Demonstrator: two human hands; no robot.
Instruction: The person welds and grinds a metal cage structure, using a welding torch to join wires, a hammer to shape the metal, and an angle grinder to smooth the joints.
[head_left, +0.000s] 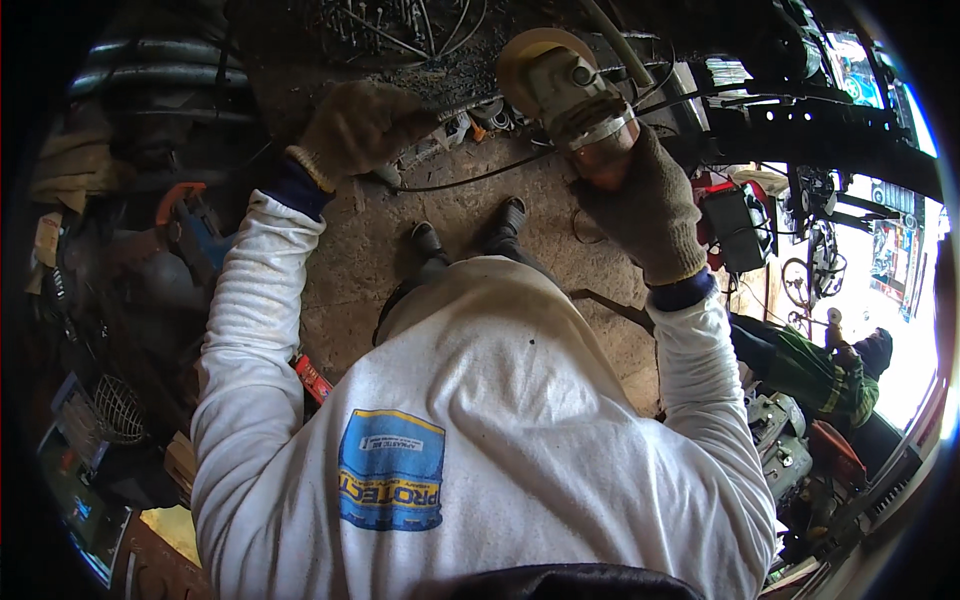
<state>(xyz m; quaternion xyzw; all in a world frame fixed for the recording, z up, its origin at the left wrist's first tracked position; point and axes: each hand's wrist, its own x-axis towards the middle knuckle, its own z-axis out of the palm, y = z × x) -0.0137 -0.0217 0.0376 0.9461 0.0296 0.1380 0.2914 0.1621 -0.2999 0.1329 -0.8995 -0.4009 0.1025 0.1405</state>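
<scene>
I look straight down my white long-sleeved shirt at my shoes on a dusty concrete floor (pixel 380 250). My right hand (pixel 645 205), in a tan knit glove, is shut on the body of an angle grinder (pixel 570 95) whose yellowish disc points up and away from me. A black cable (pixel 470 180) runs from the grinder across the floor. My left hand (pixel 360 125), gloved too, rests with curled fingers on dark metal parts at the upper left; I cannot see what it grips, if anything.
Dark scrap metal and wire pile (pixel 400 35) lies ahead. Tools and a blue-orange object (pixel 190 235) crowd the left side, with a wire basket (pixel 118 408) lower left. A black metal frame (pixel 820 140) spans the upper right. Another person in green clothing (pixel 820 365) stands at right.
</scene>
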